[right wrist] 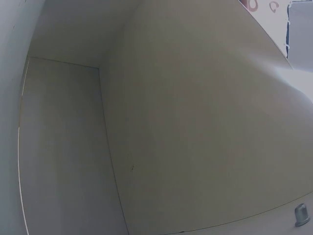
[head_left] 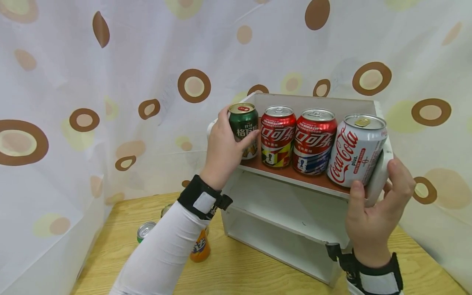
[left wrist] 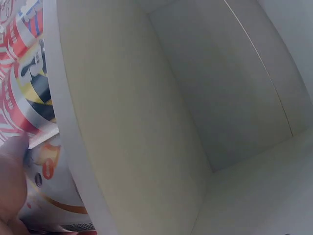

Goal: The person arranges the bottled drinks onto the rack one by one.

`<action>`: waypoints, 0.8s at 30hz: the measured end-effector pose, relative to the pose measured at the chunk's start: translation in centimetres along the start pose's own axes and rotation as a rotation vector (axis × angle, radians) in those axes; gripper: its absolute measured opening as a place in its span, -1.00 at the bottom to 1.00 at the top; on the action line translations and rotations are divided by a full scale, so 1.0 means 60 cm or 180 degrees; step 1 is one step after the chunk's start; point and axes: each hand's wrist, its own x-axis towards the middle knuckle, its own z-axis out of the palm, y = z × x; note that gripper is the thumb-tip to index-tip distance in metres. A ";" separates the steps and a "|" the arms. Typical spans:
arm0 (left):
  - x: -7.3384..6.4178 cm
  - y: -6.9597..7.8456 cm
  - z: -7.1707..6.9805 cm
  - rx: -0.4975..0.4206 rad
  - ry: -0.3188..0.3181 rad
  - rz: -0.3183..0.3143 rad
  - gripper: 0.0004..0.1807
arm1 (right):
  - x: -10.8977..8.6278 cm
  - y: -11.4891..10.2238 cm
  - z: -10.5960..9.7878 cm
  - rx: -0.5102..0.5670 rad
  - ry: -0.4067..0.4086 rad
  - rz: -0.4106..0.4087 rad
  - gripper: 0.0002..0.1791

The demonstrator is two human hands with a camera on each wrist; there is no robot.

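Note:
My left hand [head_left: 225, 145] grips a small dark green can [head_left: 246, 123] at the left end of the shelf unit's [head_left: 287, 209] top board, its thumb across the can's front. Two red Coca-Cola cans, the left one [head_left: 277, 131] and the right one [head_left: 314, 137], stand beside it. A white Coca-Cola plus can [head_left: 350, 151] leans at the right end. There my right hand [head_left: 380, 209] holds the unit's right side panel, fingers curled at its outer edge and thumb by the white can's base. In the left wrist view, the left thumb [left wrist: 12, 176] shows below the red cans.
On the wooden table [head_left: 250, 270] left of the unit stand an orange can [head_left: 200, 248] and a green-sided can [head_left: 145, 230], partly behind my left sleeve. Two lower compartments open toward me. A patterned curtain [head_left: 147, 61] hangs close behind.

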 end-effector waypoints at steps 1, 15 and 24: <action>-0.003 -0.001 0.000 0.0004 0.0000 0.0015 -0.02 | 0.000 0.000 0.000 0.0009 0.0009 0.0000 -0.45; -0.041 -0.005 0.010 0.0081 0.0202 0.0080 -0.03 | 0.001 0.000 0.002 0.0011 0.0017 0.0007 -0.47; -0.042 -0.013 0.008 -0.0340 -0.0025 0.0047 -0.09 | 0.001 0.002 0.000 -0.0017 0.0016 0.0002 -0.49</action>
